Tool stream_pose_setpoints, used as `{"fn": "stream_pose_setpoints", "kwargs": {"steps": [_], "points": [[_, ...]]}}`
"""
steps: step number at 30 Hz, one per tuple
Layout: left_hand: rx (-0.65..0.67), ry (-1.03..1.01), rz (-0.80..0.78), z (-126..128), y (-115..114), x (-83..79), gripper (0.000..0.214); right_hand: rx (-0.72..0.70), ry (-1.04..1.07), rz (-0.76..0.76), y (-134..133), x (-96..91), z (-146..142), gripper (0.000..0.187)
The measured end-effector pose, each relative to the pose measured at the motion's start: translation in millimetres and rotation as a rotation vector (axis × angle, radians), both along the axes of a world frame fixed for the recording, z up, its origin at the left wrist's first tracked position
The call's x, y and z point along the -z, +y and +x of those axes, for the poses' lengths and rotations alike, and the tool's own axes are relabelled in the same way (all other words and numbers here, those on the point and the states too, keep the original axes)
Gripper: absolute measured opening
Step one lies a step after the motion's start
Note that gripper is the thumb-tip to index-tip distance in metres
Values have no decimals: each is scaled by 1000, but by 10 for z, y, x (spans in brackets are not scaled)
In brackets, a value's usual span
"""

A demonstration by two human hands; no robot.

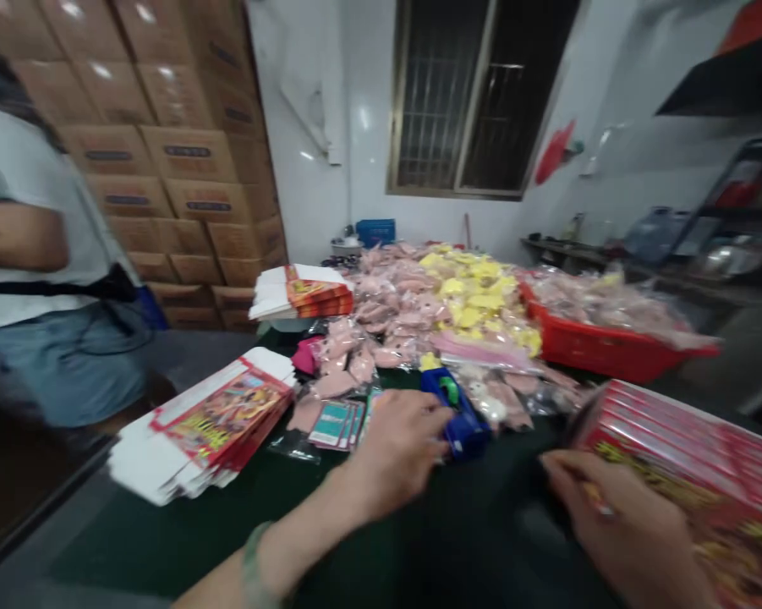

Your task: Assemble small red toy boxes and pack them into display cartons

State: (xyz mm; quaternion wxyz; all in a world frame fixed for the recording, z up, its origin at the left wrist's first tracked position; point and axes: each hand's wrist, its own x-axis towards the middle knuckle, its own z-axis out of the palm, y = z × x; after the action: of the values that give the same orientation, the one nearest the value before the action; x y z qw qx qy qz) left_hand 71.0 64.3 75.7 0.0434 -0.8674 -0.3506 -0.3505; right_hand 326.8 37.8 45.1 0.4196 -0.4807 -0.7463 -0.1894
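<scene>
My left hand [398, 444] is over the dark green tabletop, its fingers curled against the left side of a blue tape dispenser [466, 430] with a green core. What sits under those fingers is hidden. Just left of that hand lie several teal-and-white cards [335, 423]. My right hand [627, 520] is closed at the near left side of a stack of red printed boxes [691, 457]; a small orange and white bit shows by its fingers, too blurred to name. Behind the dispenser spreads a heap of bagged pink pieces [386, 300] and bagged yellow pieces [475, 288].
Flat white-and-red cartons [228, 414] lie at the left, with another pile [301, 292] behind. A red basket [609, 351] of bagged pieces stands at the right. At far left is a person in a white shirt [25, 194], before stacked brown cardboard boxes [190, 161].
</scene>
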Motion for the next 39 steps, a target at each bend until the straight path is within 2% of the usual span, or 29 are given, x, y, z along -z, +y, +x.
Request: {"fn": "stream_pose_setpoints", "kwargs": {"steps": [2, 4, 6, 7, 9, 12, 14, 16, 18, 20, 23, 25, 28, 32, 34, 36, 39], "points": [[-306, -17, 31, -817, -77, 79, 25, -224, 81, -202, 128, 9, -665, 27], [-603, 117, -44, -1567, -144, 196, 26, -434, 80, -416, 288, -32, -1338, 35], [-900, 263, -141, -2132, -214, 339, 44, -597, 75, -549, 488, -111, -1979, 29], [-995, 317, -214, -2324, -249, 414, 53, -650, 58, -592, 598, -150, -2281, 26], [-1096, 368, -314, -2534, -310, 557, 64, -642, -16, -645, 808, -191, -2841, 26], [-1125, 366, -321, -2557, -357, 699, 68, -564, -99, -669, 990, -110, -3529, 28], [-1132, 349, -288, -2508, -363, 740, 69, -511, -141, -670, 981, 14, -3844, 34], [-1135, 330, -264, -2473, -361, 763, 68, -475, -157, -658, 906, 128, -4025, 41], [-1134, 307, -234, -2465, -364, 779, 69, -449, -138, -647, 836, 170, -4091, 41], [-1135, 272, -195, -2471, -384, 777, 73, -419, -83, -644, 823, 113, -4083, 36], [-1112, 199, -101, -2462, -461, 698, 85, -389, 33, -690, 888, -116, -3989, 27], [-1052, 124, -29, -2413, -543, 614, 88, -419, 99, -747, 895, -291, -3858, 20], [-893, -33, 37, -2219, -675, 539, 82, -531, 162, -799, 729, -471, -3502, 14], [-625, -300, 62, -1699, -817, 557, 57, -808, 386, -770, 330, -535, -2808, 10], [-478, -430, -50, -1377, -877, 540, 44, -877, 499, -757, 177, -534, -2479, 11], [-307, -547, -265, -1074, -923, 494, 35, -853, 528, -752, 84, -527, -2226, 10], [-78, -693, -575, -745, -941, 453, 28, -796, 458, -694, 16, -503, -1995, 10]]}}
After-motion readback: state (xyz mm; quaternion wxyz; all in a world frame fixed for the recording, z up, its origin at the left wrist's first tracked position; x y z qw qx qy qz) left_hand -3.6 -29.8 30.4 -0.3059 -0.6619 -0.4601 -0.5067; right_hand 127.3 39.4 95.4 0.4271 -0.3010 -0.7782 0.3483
